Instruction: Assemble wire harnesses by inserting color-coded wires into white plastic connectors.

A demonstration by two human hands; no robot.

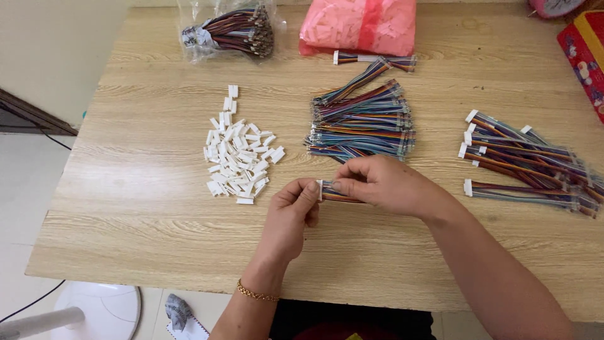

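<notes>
My left hand (292,211) pinches a small white plastic connector (319,189) at the end of a short multicoloured wire bundle (340,195). My right hand (384,184) grips that same bundle just to the right, its fingers closed over the wires. Both hands hover over the wooden table (145,208) near its front middle. To the left lies a loose pile of white connectors (239,157). Behind my hands sits a heap of bare-ended coloured wire bundles (362,123).
At the right lies a heap of wire bundles with white connectors fitted (528,160). At the back stand a clear bag of wires (229,28) and a pink bag (360,24). A red box (585,56) sits at the far right corner.
</notes>
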